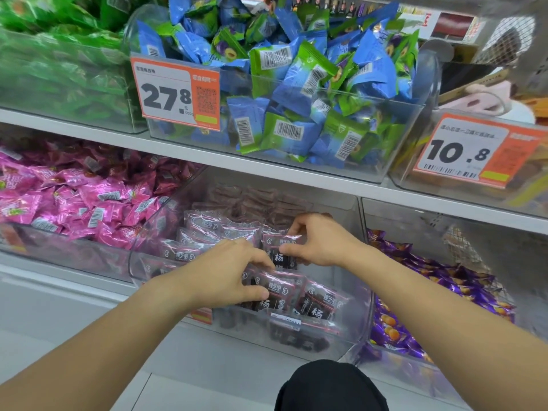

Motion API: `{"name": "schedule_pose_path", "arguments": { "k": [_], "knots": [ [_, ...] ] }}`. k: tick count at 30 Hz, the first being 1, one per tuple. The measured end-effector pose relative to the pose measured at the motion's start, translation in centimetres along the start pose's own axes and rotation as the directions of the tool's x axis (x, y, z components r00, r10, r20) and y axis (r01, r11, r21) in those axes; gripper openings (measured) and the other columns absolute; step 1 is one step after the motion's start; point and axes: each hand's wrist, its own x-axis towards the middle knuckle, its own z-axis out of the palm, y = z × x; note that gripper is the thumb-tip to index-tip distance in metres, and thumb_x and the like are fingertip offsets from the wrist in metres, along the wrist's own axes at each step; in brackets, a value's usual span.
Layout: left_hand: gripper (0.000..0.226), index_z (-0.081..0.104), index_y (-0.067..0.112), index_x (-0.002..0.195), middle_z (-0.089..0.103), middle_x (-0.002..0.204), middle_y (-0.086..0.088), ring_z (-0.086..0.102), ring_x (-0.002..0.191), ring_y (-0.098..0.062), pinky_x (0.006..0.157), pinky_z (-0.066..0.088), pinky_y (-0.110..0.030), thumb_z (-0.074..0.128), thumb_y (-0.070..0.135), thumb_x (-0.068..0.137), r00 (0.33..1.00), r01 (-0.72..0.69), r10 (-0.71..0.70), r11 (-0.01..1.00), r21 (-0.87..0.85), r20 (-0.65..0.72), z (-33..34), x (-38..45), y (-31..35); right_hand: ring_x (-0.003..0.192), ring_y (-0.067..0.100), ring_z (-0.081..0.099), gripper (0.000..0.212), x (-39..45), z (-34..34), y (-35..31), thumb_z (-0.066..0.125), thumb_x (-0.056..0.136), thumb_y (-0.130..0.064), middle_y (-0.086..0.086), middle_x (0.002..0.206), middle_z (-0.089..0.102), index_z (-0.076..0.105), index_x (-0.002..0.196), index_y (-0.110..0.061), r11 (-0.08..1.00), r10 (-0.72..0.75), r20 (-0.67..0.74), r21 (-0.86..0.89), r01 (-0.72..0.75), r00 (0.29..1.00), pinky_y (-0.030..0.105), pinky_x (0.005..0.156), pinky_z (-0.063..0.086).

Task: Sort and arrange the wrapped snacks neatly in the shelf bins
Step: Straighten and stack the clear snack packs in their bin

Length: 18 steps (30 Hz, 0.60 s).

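Black rounded shape (332, 387) at bottom centre sits nearest the lens, probably my knee or clothing, can't tell which. Both forearms reach up into the middle clear bin (360, 318) on the lower shelf, which holds the clear-wrapped dark snack packs (318, 304) with black labels.

Left hand (228, 271): fingers curled, pinching the top edge of a pack in the front row. Right hand (317, 241): thumb and fingers pinching the upper edge of an upright pack (281, 256) just behind that row.

Step, as I judge it: lining these packs up in rows, standing, labels forward. Back rows look roughly ordered; front rows are uneven and leaning. Next move likely needs the held pack squared against its neighbours and pressed down level, with a light grip since the film is slippery and crinkles.

Other bins: pink candies (74, 200) to the left, purple candies (439, 280) to the right, blue-green packets (296, 84) on the upper shelf behind the 27.8 price tag (175, 93), green packets (59, 54) at upper left, and a 10.8 price tag (471, 149) at upper right.

Hard to see: bin bottom and lower packs blur behind the scuffed plastic front. An orange tag (201, 315) on this bin is mostly covered by my left arm. Back-row packs are dim under the shelf. Green bin is motion-blurred. Contents of the 10.8 bin unreadable. Small label print illegible.
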Motion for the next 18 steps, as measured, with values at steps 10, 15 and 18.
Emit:
{"name": "schedule_pose_path", "arguments": {
  "k": [10,15,18],
  "knots": [
    [0.049,0.056,0.040,0.127,0.057,0.108,0.011,0.050,0.102,-0.012,0.092,0.046,-0.034,0.068,0.055,0.082,1.000,0.027,-0.027,1.000,0.011,0.013,0.1,0.1,0.1,0.097,0.001,0.064,0.036,-5.6,-0.7,-1.1,0.073,0.083,-0.050,-0.014,0.105,0.069,0.065,0.112,-0.030,0.983,-0.182,0.219,0.038,0.178,0.959,0.024,0.090,0.050],
    [0.057,0.057,0.033,0.123,0.069,0.097,0.016,0.058,0.094,-0.008,0.090,0.046,-0.034,0.072,0.060,0.075,0.993,0.068,-0.067,0.998,0.014,-0.101,0.6,0.4,0.2,0.079,-0.005,0.067,0.016,-5.7,-1.1,-0.7,0.084,0.077,-0.024,-0.013,0.083,0.074,0.072,0.087,-0.029,0.981,-0.153,0.040,0.129,0.147,0.987,0.018,0.080,0.053],
    [0.046,0.063,0.034,0.108,0.069,0.087,0.018,0.053,0.092,-0.002,0.104,0.028,-0.030,0.070,0.063,0.073,0.962,0.070,-0.038,0.991,0.111,-0.270,0.8,0.6,0.3,0.078,0.001,0.070,0.016,-5.1,-1.1,-0.3,0.080,0.077,-0.010,-0.009,0.083,0.076,0.073,0.080,-0.025,0.963,-0.091,-0.047,0.251,0.100,0.995,0.030,0.083,0.058]
  ]
}}
